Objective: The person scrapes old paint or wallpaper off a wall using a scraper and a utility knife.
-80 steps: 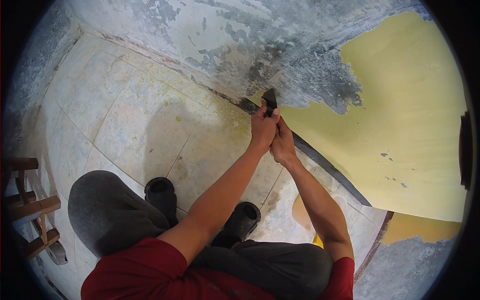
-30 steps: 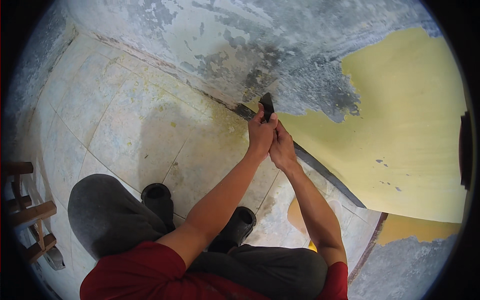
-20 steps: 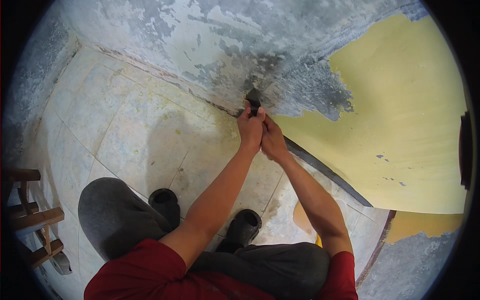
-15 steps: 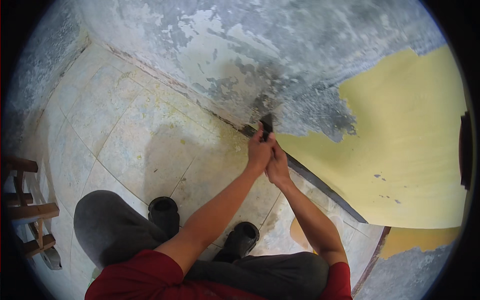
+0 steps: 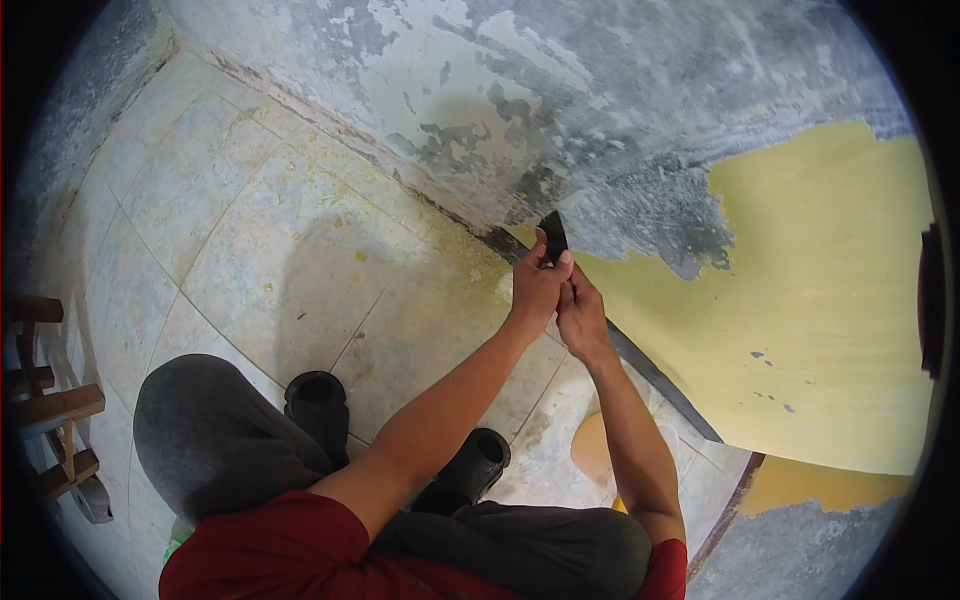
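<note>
My left hand (image 5: 537,287) is closed around a dark flat scraper (image 5: 553,236), its thumb and fingers near the blade. Just behind and to the right, my right hand (image 5: 583,316) is closed on the same tool, with its handle hidden in the grip. The blade points away from me at the lower part of a wall. Bare grey plaster (image 5: 640,215) lies ahead of it, and yellow paint (image 5: 800,300) with a ragged edge spreads to the right. I cannot tell whether the blade touches the wall.
A dark skirting strip (image 5: 660,375) runs along the wall's foot. Yellow flecks lie on the pale tiled floor (image 5: 235,220). A wooden stool-like frame (image 5: 55,405) stands at the left edge. My dark shoes (image 5: 318,405) and a tan rounded object (image 5: 592,448) are below.
Both hands and the scraper have shifted slightly to the right in view and a little lower against the wall. The view itself has turned slightly. The grip stays the same.
</note>
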Action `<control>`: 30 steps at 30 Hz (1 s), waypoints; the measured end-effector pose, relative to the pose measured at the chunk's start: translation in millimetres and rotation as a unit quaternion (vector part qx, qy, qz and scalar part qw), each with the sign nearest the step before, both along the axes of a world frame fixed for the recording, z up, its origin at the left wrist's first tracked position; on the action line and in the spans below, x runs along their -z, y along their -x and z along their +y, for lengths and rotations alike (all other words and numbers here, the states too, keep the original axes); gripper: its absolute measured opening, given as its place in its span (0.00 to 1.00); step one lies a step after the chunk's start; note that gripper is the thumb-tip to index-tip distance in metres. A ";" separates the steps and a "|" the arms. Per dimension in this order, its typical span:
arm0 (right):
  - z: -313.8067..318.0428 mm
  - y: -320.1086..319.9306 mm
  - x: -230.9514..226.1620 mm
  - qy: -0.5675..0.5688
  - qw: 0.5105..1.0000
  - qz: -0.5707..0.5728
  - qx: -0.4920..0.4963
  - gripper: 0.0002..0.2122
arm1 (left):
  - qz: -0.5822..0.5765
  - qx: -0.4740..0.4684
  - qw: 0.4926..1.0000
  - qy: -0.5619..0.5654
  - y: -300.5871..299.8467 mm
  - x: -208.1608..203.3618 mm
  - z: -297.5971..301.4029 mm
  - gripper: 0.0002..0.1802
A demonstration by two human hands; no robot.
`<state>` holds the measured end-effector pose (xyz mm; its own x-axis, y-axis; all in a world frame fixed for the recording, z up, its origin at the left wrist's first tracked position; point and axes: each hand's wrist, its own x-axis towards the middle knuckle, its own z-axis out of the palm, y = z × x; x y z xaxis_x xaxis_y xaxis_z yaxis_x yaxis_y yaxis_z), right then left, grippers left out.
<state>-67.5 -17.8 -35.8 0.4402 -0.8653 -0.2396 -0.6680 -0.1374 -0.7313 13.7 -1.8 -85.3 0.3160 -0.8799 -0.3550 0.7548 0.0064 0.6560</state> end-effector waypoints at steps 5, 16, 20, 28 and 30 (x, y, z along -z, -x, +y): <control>-12.3 -22.7 -8.5 0.023 0.998 0.059 -0.031 0.17 | 0.148 -0.141 0.978 0.034 -4.5 2.2 -11.7 0.26; 29.0 34.3 24.0 -0.083 0.996 -0.011 0.027 0.09 | -0.040 -0.146 0.988 -0.043 14.1 42.6 16.7 0.29; 47.2 67.5 -11.7 -0.325 0.910 -0.173 0.192 0.08 | 0.047 0.002 0.998 -0.036 7.6 19.8 14.3 0.32; 100.0 91.4 -9.9 -0.378 0.830 -0.351 0.211 0.09 | 0.088 0.142 0.986 -0.005 6.7 33.8 25.6 0.26; 113.3 90.5 -0.1 -0.382 0.813 -0.386 0.209 0.09 | 0.048 0.131 0.990 -0.025 -0.6 36.3 24.7 0.23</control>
<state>-158.0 95.4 -35.7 0.4203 -0.7062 -0.5697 0.1598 0.6757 -0.7197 14.3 23.0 -121.7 0.0429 -0.9079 -0.4169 0.7849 -0.2276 0.5763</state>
